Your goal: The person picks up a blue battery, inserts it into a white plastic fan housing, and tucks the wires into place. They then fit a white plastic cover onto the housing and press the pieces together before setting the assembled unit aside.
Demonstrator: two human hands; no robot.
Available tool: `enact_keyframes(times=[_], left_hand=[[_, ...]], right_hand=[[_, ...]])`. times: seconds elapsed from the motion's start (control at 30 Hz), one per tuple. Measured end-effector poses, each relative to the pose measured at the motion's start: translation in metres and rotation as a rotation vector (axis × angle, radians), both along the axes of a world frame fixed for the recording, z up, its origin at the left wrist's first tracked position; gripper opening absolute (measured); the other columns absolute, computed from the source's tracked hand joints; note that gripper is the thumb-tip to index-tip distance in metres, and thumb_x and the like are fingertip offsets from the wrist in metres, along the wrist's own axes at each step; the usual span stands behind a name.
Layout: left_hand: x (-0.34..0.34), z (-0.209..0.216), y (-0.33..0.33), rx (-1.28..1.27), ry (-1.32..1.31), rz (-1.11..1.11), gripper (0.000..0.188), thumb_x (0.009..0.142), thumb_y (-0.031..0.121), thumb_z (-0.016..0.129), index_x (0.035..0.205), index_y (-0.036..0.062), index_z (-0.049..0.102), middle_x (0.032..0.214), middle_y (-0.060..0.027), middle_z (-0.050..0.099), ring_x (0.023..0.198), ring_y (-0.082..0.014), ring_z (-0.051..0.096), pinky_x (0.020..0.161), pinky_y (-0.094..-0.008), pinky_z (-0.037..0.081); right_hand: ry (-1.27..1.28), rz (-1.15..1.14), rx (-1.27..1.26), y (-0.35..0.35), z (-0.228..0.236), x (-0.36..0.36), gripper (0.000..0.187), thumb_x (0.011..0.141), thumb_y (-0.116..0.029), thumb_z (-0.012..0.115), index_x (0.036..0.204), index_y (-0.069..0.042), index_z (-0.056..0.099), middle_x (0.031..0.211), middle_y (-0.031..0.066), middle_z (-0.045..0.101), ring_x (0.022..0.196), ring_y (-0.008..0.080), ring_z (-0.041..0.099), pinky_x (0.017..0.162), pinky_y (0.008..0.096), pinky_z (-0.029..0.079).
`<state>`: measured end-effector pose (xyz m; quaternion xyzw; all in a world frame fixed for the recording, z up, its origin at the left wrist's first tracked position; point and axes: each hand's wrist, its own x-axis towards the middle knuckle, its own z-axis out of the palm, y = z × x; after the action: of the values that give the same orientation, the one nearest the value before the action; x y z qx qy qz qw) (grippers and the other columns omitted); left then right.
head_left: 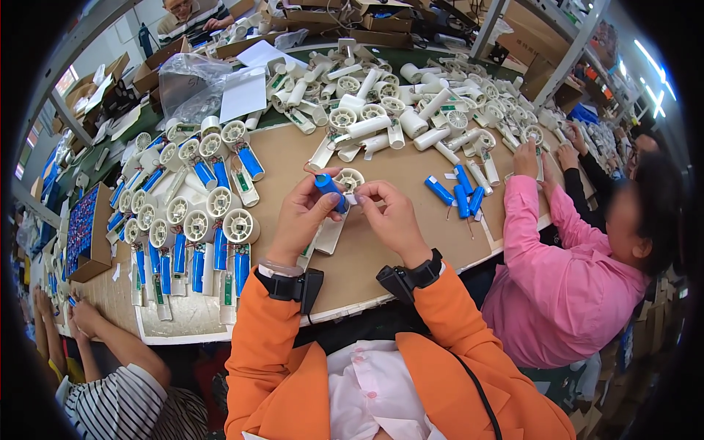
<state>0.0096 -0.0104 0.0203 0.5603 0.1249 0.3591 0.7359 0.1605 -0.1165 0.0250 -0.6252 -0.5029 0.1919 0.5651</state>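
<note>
Blue cylinder [327, 186] sits in left fingers [321, 210], bare tabletop [358, 270] toward near edge [352, 309].

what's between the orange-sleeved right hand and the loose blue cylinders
Bare brown tabletop lies between the right hand and the loose blue cylinders, as the head view shows.

brown worktable [418, 257], grey metal frame [573, 53], tube lights [650, 61] – bright, upper right

Assembly workshop, shared workbench [412, 180], heaped white plastic parts [367, 128]
</note>
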Motion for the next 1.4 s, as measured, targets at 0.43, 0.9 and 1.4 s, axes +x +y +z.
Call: enact_keyframes(times=[0.43,0.9,1.4], left_hand=[[0.0,0.0,0.0,-0.089,-0.117,-0.015,0.04,0.099,0.019,0.058,0.135,0.0039,0.048,0.114,-0.0106,0.064,0.094,-0.0141,0.064,0.07,-0.0255,0.055],[0.002,-0.018,0.01,-0.044,-0.06,-0.016,0.043,0.094,0.009,0.065,0.134,0.0029,0.051,0.116,-0.011,0.065,0.103,-0.0164,0.063,0.086,-0.0283,0.053],[-0.005,0.001,-0.001,-0.109,-0.068,-0.213,0.068,0.094,0.013,0.066,0.15,0.0016,0.029,0.124,-0.0163,0.064,0.115,-0.0206,0.061,0.099,-0.0333,0.048]], right_hand=[[0.107,0.101,-0.011,-0.006,0.008,-0.015,0.012,0.097,-0.004,0.056,0.106,0.002,0.062,0.096,0.0049,0.067,0.086,0.01,0.066,0.075,0.0236,0.055],[-0.088,0.124,-0.007,-0.062,0.023,0.017,0.008,0.096,-0.004,0.057,0.101,0.001,0.062,0.096,0.0087,0.067,0.083,0.0147,0.065,0.076,0.0274,0.053],[-0.791,0.235,0.101,-0.089,0.086,0.023,0.052,0.074,-0.01,0.079,0.122,-0.007,0.059,0.123,0.0112,0.061,0.113,0.0317,0.058,0.096,0.0411,0.046]])
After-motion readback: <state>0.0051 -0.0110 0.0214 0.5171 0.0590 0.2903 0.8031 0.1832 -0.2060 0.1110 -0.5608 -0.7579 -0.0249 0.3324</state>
